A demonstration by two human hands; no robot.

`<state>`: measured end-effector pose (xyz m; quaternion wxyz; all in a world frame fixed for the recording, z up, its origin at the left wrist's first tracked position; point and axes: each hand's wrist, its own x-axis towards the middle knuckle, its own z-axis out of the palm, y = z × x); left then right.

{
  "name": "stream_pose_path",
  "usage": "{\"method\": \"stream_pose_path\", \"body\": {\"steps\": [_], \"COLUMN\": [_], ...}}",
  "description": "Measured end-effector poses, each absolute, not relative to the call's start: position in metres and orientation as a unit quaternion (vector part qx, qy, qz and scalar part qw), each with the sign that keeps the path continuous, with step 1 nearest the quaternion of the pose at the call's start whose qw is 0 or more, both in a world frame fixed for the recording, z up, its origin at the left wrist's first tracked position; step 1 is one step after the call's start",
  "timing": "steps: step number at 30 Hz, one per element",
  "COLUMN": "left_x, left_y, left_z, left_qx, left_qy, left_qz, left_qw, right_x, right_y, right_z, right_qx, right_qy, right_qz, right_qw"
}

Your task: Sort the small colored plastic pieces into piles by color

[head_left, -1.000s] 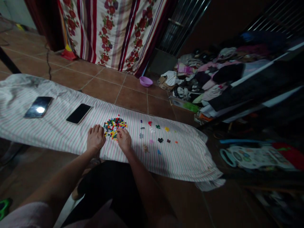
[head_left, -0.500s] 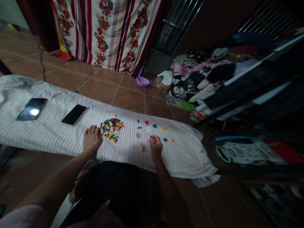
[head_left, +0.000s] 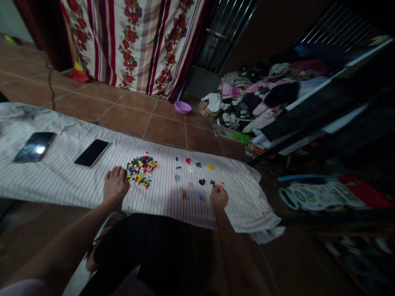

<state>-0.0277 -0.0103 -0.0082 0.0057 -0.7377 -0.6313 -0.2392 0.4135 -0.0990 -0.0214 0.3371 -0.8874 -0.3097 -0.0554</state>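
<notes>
A heap of small multicoloured pieces [head_left: 142, 170], too small to name, lies on the striped cloth [head_left: 166, 205]. My left hand [head_left: 116, 183] rests flat at the heap's left edge, fingers stretched out. To the right, little single-colour groups are spread out, among them black pieces [head_left: 201, 181], red pieces [head_left: 188, 160], yellow pieces [head_left: 210, 167], pink pieces [head_left: 190, 184] and blue pieces [head_left: 200, 197]. My right hand [head_left: 219, 196] has its fingertips pinched together at the brown pieces [head_left: 212, 182], close to the orange pieces [head_left: 222, 183]. Whatever is in the pinch is too small to make out.
Two phone-like devices, a shiny one [head_left: 35, 147] and a dark-screened one [head_left: 92, 153], lie on the cloth to the left. Beyond stand a purple basin [head_left: 183, 107] and a floral curtain [head_left: 129, 45]. A pile of clothes [head_left: 247, 96] fills the back right.
My right hand has moved right, from the pink and black pieces to the brown ones, uncovering the black and blue groups. My left hand stays beside the heap. The view has shifted slightly.
</notes>
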Motion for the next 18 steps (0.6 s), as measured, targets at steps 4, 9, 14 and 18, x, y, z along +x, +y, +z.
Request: {"method": "stream_pose_path", "body": {"steps": [4, 9, 14, 18], "left_x": [-0.027, -0.027, -0.028, -0.028], "left_y": [-0.01, -0.011, -0.01, -0.01], "left_z": [-0.007, -0.008, -0.011, -0.012], "left_qx": [-0.739, -0.738, -0.737, -0.74], "left_qy": [-0.632, -0.632, -0.628, -0.623], "left_qz": [-0.232, -0.237, -0.25, -0.252], "left_qw": [0.012, 0.019, 0.013, 0.031], "right_x": [0.417, 0.416, 0.413, 0.414], "right_y": [-0.093, -0.088, -0.093, -0.102], "right_z": [-0.022, -0.021, -0.02, -0.027], "right_qx": [-0.894, -0.902, -0.894, -0.858], "right_qy": [-0.306, -0.29, -0.305, -0.362], "right_qz": [-0.041, -0.029, -0.019, -0.044], "right_qw": [0.324, 0.317, 0.326, 0.361]}}
